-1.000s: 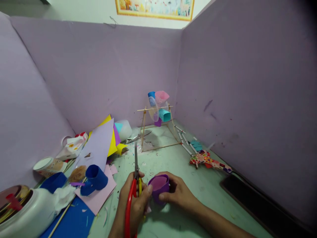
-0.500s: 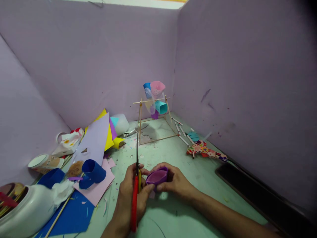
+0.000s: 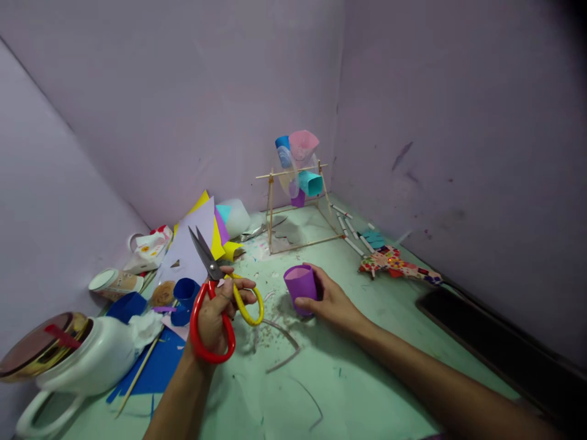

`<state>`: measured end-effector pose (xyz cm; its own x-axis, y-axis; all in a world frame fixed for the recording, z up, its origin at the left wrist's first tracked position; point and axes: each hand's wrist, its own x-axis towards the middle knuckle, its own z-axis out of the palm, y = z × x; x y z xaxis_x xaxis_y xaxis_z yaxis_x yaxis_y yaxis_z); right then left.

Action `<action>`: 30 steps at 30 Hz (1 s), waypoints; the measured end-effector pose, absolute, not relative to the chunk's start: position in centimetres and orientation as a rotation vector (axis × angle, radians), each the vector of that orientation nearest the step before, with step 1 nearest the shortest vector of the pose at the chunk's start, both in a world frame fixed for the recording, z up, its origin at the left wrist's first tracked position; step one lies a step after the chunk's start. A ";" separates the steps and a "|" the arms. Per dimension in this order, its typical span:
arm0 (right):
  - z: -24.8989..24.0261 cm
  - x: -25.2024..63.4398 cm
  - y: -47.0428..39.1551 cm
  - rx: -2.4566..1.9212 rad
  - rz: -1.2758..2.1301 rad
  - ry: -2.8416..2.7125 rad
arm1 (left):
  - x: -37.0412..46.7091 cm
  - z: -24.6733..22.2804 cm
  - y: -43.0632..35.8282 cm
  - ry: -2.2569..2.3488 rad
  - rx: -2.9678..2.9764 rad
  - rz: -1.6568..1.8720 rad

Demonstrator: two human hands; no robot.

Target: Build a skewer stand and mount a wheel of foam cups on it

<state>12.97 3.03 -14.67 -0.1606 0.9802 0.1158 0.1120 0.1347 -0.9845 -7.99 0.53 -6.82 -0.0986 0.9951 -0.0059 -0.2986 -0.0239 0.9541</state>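
Note:
My left hand (image 3: 220, 305) is closed around a pair of scissors (image 3: 211, 269) with one red and one yellow handle loop. Their blades point up and away, slightly apart. In my right hand (image 3: 325, 296) is a small purple paper cup (image 3: 300, 287), pink inside, held upright by its right side with its opening upward. Beyond both hands stands a thin wooden stick frame (image 3: 270, 214). On its crossbar sits a wheel with a pink paper cup (image 3: 303, 144), a turquoise cup (image 3: 312, 183), a blue cup and a purple one.
On the left lie coloured paper sheets (image 3: 192, 229), a blue paper tube (image 3: 186, 292), a paper cup (image 3: 114, 284) and a white pot (image 3: 92, 354). At right are a patterned cloth piece (image 3: 398, 269), rolled paper sticks (image 3: 351, 229) and a long dark tray (image 3: 477, 336).
My left hand has moved left, away from the cup, turning the scissors so both loops show. My right hand alone now holds the purple cup, turned more upright. The view has shifted left.

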 end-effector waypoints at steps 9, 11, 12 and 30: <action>-12.2 13.9 -2.1 -0.820 0.128 -1.742 | -8.8 -6.1 0.2 1.021 0.990 1.448; -12.0 13.3 -3.2 -0.842 0.181 -2.041 | -8.7 -6.0 0.2 1.027 0.976 1.464; -11.9 12.9 -3.5 -0.935 0.233 -2.221 | -8.7 -6.0 0.2 1.027 0.980 1.475; -8.6 8.6 -3.4 -1.404 0.398 -2.885 | -11.2 -2.5 -1.6 0.985 0.979 1.706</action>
<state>8.65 -3.43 -8.62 -0.6192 0.7624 -0.1881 0.7848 0.5931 -0.1796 -11.24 -1.64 -2.47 -0.2739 0.9436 0.1859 -0.3107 -0.2697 0.9114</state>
